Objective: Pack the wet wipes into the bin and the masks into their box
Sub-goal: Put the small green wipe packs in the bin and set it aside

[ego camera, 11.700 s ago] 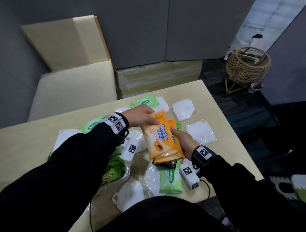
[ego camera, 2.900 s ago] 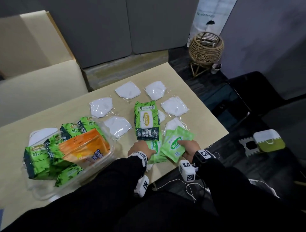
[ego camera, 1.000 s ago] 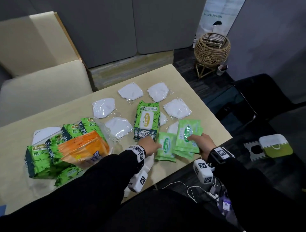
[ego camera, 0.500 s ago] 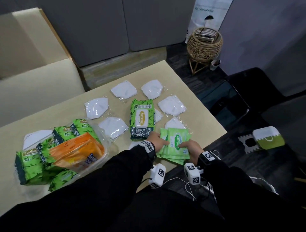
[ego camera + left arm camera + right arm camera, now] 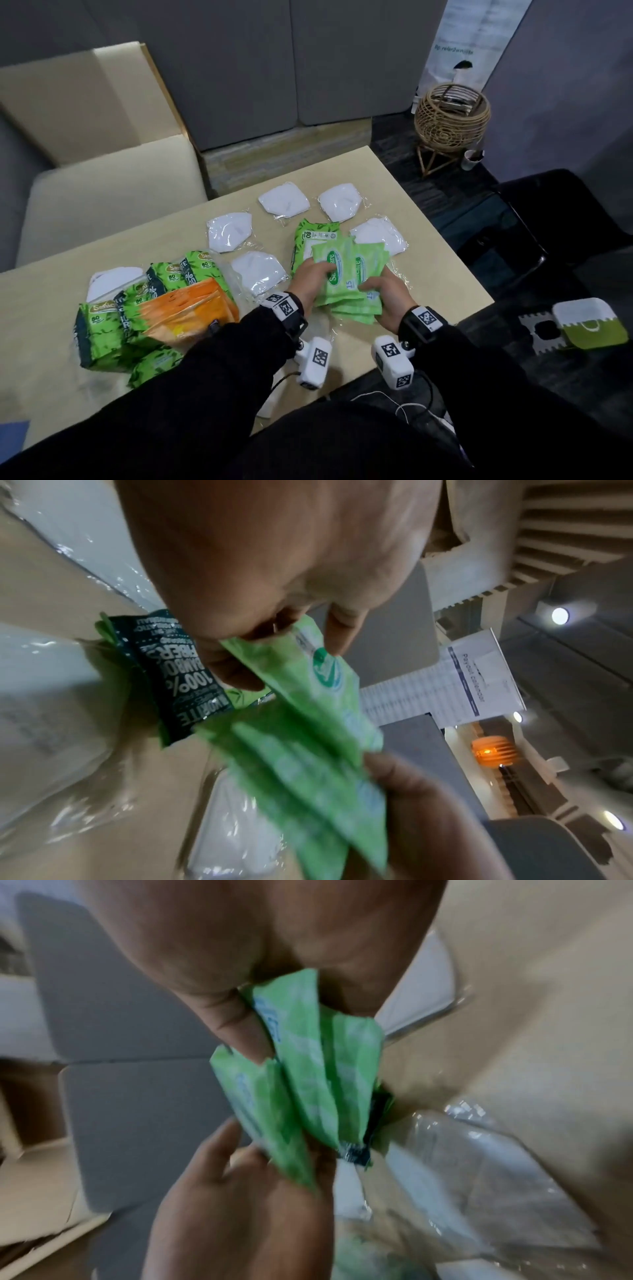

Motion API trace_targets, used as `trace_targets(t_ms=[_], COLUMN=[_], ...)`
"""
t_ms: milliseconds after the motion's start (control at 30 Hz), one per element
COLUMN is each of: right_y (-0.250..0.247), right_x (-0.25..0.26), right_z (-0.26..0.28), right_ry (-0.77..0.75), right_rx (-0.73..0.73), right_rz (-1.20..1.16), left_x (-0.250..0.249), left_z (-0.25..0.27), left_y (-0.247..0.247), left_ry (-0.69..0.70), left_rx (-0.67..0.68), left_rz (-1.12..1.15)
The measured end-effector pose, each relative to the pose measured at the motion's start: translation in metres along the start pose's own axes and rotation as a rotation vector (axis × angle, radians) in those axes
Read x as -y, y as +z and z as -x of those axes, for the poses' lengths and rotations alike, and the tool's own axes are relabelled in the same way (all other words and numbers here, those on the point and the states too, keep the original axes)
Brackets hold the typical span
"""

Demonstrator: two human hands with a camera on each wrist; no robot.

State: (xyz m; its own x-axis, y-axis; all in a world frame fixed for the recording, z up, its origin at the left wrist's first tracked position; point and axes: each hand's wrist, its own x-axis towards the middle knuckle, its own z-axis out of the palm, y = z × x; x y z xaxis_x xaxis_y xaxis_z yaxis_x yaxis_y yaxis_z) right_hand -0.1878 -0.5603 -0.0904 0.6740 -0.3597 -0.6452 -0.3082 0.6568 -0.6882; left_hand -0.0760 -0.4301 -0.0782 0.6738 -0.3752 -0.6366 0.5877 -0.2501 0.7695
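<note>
Between our fingertips, left hand (image 5: 310, 278) and right hand (image 5: 390, 297) both pinch the small wipe packs (image 5: 346, 274); we should square them before lifting binward.

1. Six bagged masks (image 5: 229, 231) lying loose, some partly hidden
2. One large green wipes pack (image 5: 317, 234) on the tabletop (image 5: 438, 274)
3. Several small wipes packs (image 5: 346, 274) in two hands, count unclear
4. One orange pack (image 5: 191, 310) in the bin
</note>
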Motion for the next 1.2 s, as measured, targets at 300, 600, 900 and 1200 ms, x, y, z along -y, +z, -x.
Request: trace_targets(t_ms=[300, 600, 900, 1200], right_y=[0.049, 0.090, 0.173, 0.269], right_x=[0.005, 0.051, 0.063, 0.034], right_z=[0.006, 0.051, 0.092, 0.112], right_ry=[-0.330, -0.554, -0.541, -0.668], right_rx=[0.185, 0.354, 0.569, 0.688], right_rz=[0.462, 0.574, 0.460, 0.735], left_x=[-0.017, -0.051, -0.082, -0.074], left_z=[0.047, 0.095, 0.155, 0.199], left_y=[-0.022, -0.045, -0.110, -0.250], left_ry=[0.019, 0.226, 0.623, 0.726], left_rx=[0.318, 0.204, 0.097, -0.128], left_rz=[0.153, 0.137, -0.016, -0.139])
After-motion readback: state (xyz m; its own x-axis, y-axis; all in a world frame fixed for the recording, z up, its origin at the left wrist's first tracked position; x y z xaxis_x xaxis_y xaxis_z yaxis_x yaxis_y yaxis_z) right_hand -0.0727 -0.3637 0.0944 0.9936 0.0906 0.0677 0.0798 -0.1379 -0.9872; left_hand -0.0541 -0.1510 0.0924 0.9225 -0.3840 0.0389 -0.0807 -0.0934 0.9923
